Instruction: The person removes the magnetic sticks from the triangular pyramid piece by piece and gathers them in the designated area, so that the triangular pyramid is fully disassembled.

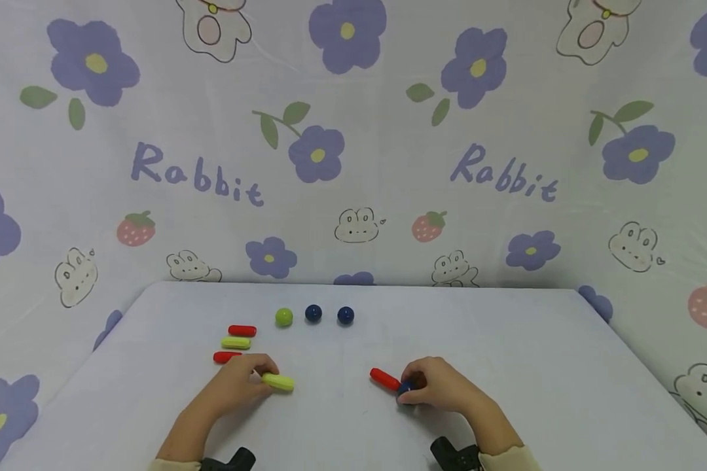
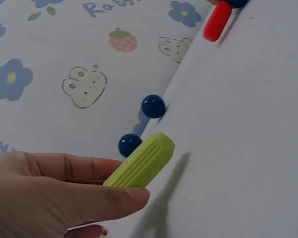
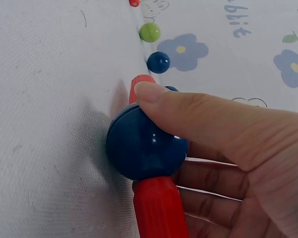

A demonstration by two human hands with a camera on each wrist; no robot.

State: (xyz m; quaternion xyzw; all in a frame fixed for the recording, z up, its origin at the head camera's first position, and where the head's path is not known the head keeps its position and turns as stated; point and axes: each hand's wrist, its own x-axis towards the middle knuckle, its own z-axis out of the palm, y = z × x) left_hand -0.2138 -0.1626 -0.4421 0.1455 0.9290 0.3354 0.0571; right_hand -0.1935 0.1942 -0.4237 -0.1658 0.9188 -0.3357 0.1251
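My left hand (image 1: 241,378) pinches a yellow-green ridged rod (image 2: 141,163) between thumb and fingers, its free end pointing right. Farther right, my right hand (image 1: 438,386) grips a dark blue ball (image 3: 146,144), thumb across the top. From this ball a red rod (image 1: 385,379) points left, away from the palm. A second red rod (image 3: 160,208) meets the ball's near side in the right wrist view; in the head view the hand hides it. Whether the rods are fixed in the ball, I cannot tell.
At the back of the white table (image 1: 477,340) stand a green ball (image 1: 284,317), a blue ball (image 1: 313,313) and another blue ball (image 1: 345,316). Left of them lie a red rod (image 1: 242,331), a yellow-green rod (image 1: 235,343) and a partly covered red rod (image 1: 225,357). A patterned cloth (image 1: 389,196) hangs behind.
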